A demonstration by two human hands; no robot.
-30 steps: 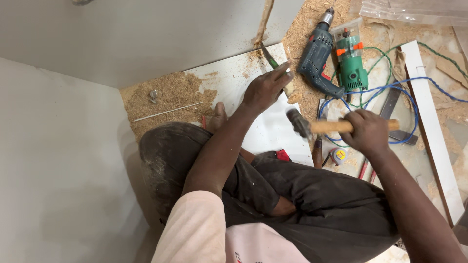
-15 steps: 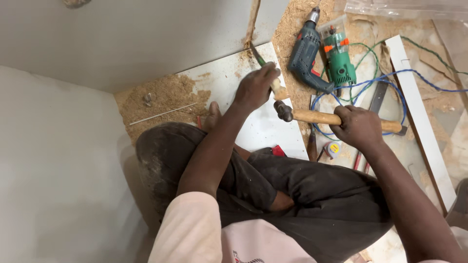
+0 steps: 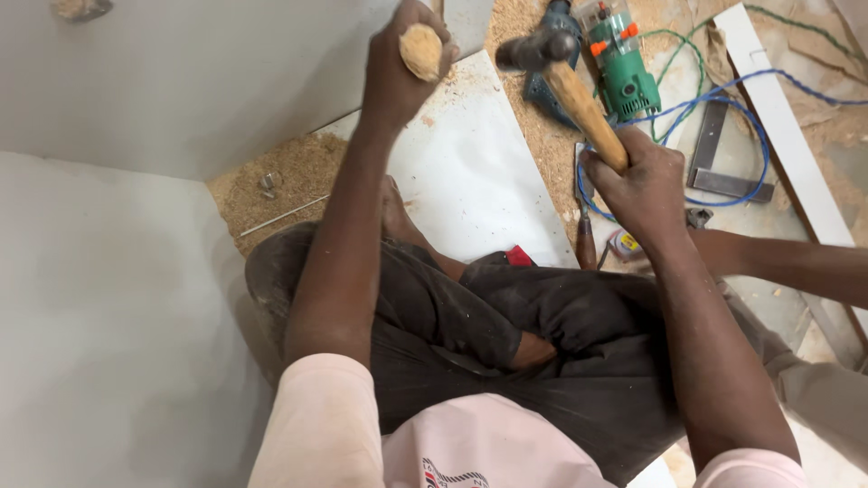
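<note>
The top edge cuts off much here. My left hand (image 3: 407,68) sits at twelve o'clock, its knuckles almost at the edge, and my fist hides nearly all of what it holds: only a rounded, sawdust-coated wooden butt (image 3: 422,50) sticks out, so I cannot tell what tool it belongs to or where its tip sits. The drill (image 3: 551,68) at one o'clock is mostly covered by the hammer (image 3: 565,77), and the green tool (image 3: 624,59) beside it loses its top to the edge. A dark handle (image 3: 586,244) pokes out under my right wrist, its working end hidden. Someone else's forearm (image 3: 778,267) comes in from three o'clock; its hand is out of sight behind mine.

My left arm reaches straight out from my shoulder toward twelve, elbow nearly locked, grip clenched around the butt above the far end of the white board (image 3: 470,172). My right hand (image 3: 637,181) is at two o'clock, grip wrapped tight on the lower end of the hammer's wooden handle. The hammer slants up toward eleven, its dark head raised in the air just right of my left fist, not touching it. My crossed legs (image 3: 506,334) in dark trousers fill the centre, over the near end of the board.

Sawdust (image 3: 280,181) lies at ten o'clock, and a blue cable (image 3: 732,136) loops around a steel square (image 3: 714,167) at two.
</note>
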